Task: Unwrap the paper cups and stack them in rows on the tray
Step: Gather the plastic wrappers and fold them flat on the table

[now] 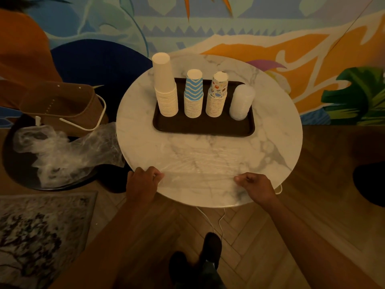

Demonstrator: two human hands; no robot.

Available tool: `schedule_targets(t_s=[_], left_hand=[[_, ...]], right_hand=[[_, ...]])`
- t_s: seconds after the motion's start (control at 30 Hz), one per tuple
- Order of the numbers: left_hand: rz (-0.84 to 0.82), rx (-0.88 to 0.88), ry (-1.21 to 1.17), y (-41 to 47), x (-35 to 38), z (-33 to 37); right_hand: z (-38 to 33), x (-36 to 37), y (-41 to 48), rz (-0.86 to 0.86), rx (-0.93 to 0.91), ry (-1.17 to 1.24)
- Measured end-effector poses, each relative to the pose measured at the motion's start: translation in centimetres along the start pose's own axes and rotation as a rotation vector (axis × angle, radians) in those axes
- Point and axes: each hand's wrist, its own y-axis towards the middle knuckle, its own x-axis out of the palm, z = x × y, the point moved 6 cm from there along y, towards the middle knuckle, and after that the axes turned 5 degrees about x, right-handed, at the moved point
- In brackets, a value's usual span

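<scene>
Left hand [143,182] and right hand [255,187] each pinch an end of the clear plastic wrap [200,174], stretched between them over the tabletop [270,142].

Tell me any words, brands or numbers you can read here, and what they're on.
None can be read.
Patterned cups: small coloured pictures, too blurred to tell any lettering.
Striped cups: blue zigzags only, no text.
White cups and clear cups: blank.
Brown bag: no label shows.
</scene>
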Motion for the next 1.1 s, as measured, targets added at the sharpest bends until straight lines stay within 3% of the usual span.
schedule_targets(t_s=[0.53, 0.67, 0.8, 0.93, 1.1], left_hand=[[-0.097, -0.062, 0.015, 0.7, -0.4, 0.4], [0.083, 0.056, -0.010, 0.5, -0.8, 0.6], [0.171, 0.312, -0.134, 0.4, -1.8, 4.3], [0.080, 0.513, -0.098, -0.3, -0.5, 7.4], [0.058, 0.411, -0.128, -0.6, 0.5, 7.3]], right_hand=[[0.7, -1.3, 0.5, 0.038, 0.157, -0.017], [0.5, -1.3, 0.7, 0.061, 0.136, -0.074], [-0.5, -1.0, 0.7, 0.098, 0.120, -0.194], [-2.2, -0.2, 0.3, 0.174, -0.035, -0.431], [-5.9, 3.5, -2.2, 0.087, -0.429, -0.478]])
